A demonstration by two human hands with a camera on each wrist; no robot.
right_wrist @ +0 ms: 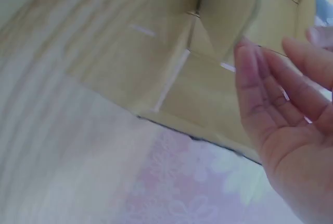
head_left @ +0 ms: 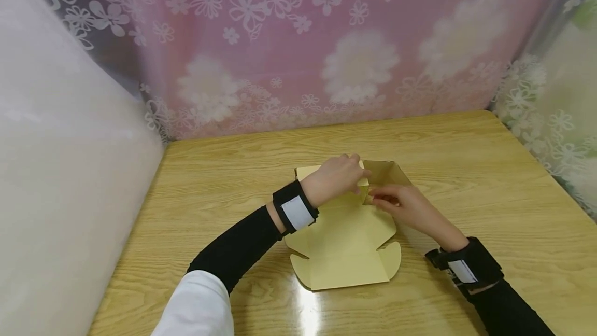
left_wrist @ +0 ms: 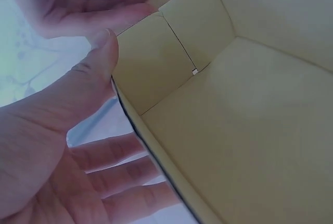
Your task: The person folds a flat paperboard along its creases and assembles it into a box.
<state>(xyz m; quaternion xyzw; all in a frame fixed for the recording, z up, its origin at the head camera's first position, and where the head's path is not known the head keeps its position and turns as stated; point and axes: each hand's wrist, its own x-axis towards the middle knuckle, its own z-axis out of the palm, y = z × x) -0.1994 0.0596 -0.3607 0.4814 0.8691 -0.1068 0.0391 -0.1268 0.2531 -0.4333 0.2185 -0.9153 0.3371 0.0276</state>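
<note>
A cardboard box (head_left: 347, 242), partly folded, lies on the wooden table, with its lid panel and rounded flaps spread toward me. My left hand (head_left: 333, 178) grips its raised wall at the far side. In the left wrist view the thumb (left_wrist: 104, 52) lies against the wall's top corner, and the other fingers are outside it. My right hand (head_left: 406, 206) is at the box's right end, beside an upright flap (right_wrist: 229, 10). The right fingertips (right_wrist: 247, 57) touch that flap's edge, with the fingers lightly bent. What lies behind the left hand is hidden in the head view.
The wooden table (head_left: 214, 185) extends around the box. A pink flowered curtain (head_left: 280, 56) hangs along its far edge, a white sheet (head_left: 70, 159) stands at the left, and another flowered curtain (head_left: 559, 108) borders the right.
</note>
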